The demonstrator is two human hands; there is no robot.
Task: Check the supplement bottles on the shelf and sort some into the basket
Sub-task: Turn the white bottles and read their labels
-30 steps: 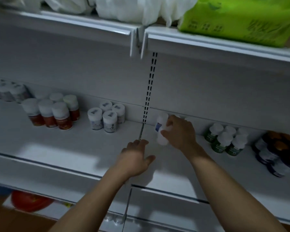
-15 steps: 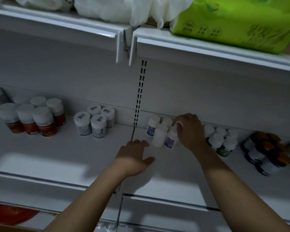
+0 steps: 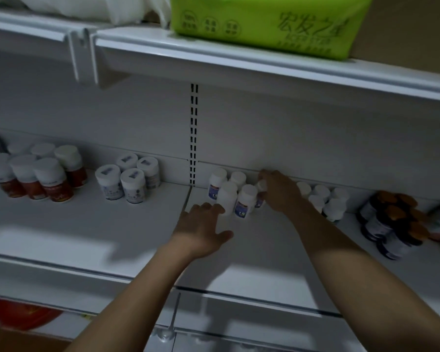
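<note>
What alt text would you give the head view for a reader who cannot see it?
A person's right hand grips a white-capped bottle among blue-labelled bottles at the back of a white shelf; the left hand rests open beside them. Red-labelled bottles stand further left, a green pack above.

Setting: a retail shop aisle. Evidence: a white metal display shelf [image 3: 61, 224] with a slotted upright [image 3: 194, 133] in the back panel. Stock stands in tight groups of identical product, namely red-labelled bottles [image 3: 48, 179], grey-labelled bottles [image 3: 130, 179], blue-labelled bottles [image 3: 244, 201] and orange-capped dark bottles [image 3: 391, 219], with bare shelf between most groups. The upper shelf [image 3: 239, 57] carries a green wrapped pack [image 3: 264, 21] printed with Chinese characters.
</note>
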